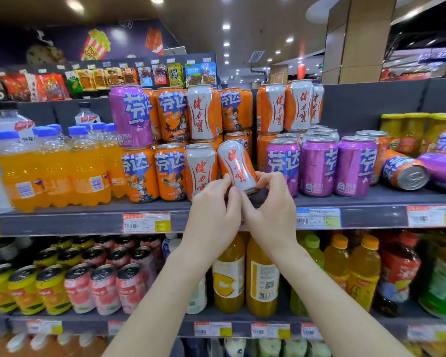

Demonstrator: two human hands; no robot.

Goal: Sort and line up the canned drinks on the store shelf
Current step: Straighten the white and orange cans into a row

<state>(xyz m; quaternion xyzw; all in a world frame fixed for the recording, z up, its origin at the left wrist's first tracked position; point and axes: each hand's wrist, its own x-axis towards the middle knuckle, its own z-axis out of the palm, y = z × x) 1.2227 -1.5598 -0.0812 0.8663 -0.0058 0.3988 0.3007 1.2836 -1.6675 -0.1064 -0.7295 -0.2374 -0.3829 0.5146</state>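
A white-and-orange can (236, 163) with red script leans to the left over the grey shelf (88, 222), its bottom end toward me. My left hand (213, 210) and my right hand (271, 204) both pinch its lower end. Just to its left stands a matching white-and-orange can (200, 171). Orange cans (169, 173) stand further left, purple cans (318, 166) to the right. More cans are stacked on top, among them a purple can (130, 115) at the left end.
At the right end of the shelf an orange can (403, 170) and a purple can (440, 171) lie on their sides. Orange soda bottles (54, 171) fill the left. Below are more cans and juice bottles. Price tags line the shelf edges.
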